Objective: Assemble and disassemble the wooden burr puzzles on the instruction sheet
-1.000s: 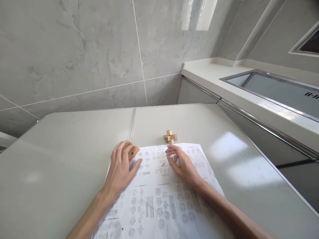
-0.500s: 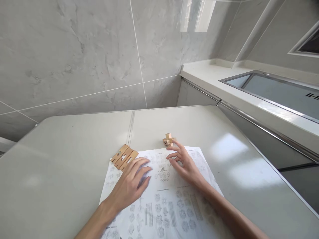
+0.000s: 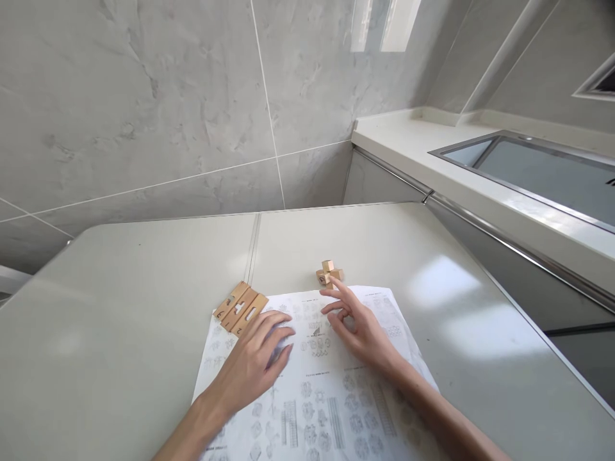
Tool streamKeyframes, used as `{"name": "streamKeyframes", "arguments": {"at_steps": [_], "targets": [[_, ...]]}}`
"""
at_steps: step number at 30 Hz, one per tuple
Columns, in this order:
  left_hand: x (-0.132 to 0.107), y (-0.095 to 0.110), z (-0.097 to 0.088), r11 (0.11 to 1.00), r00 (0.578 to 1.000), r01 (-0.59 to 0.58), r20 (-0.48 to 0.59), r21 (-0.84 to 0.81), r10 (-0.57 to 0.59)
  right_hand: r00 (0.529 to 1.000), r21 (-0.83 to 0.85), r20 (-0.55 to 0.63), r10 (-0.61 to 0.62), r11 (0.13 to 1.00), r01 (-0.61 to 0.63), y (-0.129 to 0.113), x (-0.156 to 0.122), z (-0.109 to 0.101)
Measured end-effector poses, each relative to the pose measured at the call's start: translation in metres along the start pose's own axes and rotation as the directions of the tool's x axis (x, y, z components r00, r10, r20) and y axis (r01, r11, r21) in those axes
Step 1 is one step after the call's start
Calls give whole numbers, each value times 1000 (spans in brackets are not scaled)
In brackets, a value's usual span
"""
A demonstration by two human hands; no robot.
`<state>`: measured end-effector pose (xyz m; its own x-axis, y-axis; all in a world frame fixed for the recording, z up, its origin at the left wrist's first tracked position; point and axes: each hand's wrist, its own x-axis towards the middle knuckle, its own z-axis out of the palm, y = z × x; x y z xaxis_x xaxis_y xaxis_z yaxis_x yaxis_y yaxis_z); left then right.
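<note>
My left hand (image 3: 257,362) lies flat and open on a printed sheet of puzzle diagrams (image 3: 317,384), fingertips just below three notched wooden bars (image 3: 240,307) lying side by side at the sheet's top left corner. My right hand (image 3: 358,323) rests on the sheet too, fingers loosely spread and holding nothing, with the index finger reaching toward a small assembled wooden cross puzzle (image 3: 328,273) just beyond the sheet's top edge.
Everything sits on a pale grey table (image 3: 120,288) with a seam down its middle, pushed against a grey tiled wall (image 3: 144,96). To the right runs a white counter (image 3: 408,137) with a steel sink (image 3: 538,166), separated by a gap.
My left hand has slid off the wooden bars, down and right onto the sheet, uncovering them. My right hand's fingers stretched toward the cross puzzle, then drew back slightly.
</note>
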<state>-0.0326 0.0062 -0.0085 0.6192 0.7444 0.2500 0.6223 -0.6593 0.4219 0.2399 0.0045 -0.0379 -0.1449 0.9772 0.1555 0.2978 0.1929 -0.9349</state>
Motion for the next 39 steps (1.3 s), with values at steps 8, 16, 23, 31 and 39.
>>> {"name": "streamKeyframes", "arguments": {"at_steps": [8,16,23,31,39], "targets": [[-1,3,-1,1000,999,-2,32,6,2,1000,-35,8,27,999,-26,2,4,3],[-3,11,0,1000,999,-13,32,12,13,994,-27,19,104,994,-103,-2,13,-4],[-2,15,0,999,998,-40,57,29,38,993,-33,9,121,992,-121,-3,14,-1],[-3,13,-1,998,998,-47,55,45,45,989,-100,-6,145,984,-145,-3,14,1],[-4,14,-1,998,997,-40,61,48,37,988,-137,-89,128,981,-139,-5,10,8]]}}
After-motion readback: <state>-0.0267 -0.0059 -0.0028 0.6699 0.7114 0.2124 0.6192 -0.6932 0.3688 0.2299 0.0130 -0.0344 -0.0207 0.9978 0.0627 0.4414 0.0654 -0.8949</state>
